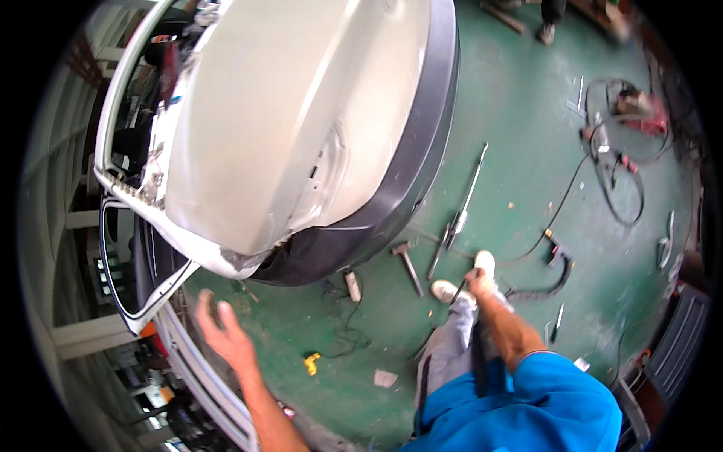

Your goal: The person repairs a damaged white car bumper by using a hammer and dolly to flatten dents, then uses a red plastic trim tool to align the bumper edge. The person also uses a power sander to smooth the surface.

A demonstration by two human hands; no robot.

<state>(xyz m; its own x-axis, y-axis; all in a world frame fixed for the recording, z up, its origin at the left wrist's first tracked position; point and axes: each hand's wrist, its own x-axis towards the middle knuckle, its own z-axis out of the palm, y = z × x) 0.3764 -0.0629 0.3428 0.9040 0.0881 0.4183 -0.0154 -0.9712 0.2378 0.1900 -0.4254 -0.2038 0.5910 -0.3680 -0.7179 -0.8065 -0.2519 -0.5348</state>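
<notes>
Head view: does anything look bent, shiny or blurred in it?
Head view: edges bow and the corners fall to black, fisheye-style; also in the head view, glare streaks along the pale car panel; and there the left hand looks slightly smeared, perhaps from motion.

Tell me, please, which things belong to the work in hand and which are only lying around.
Probably part of the work:
car body, near the left hand
thin dark object in the right hand

Apparently just lying about:
hammer
yellow tool
long metal rod
</notes>
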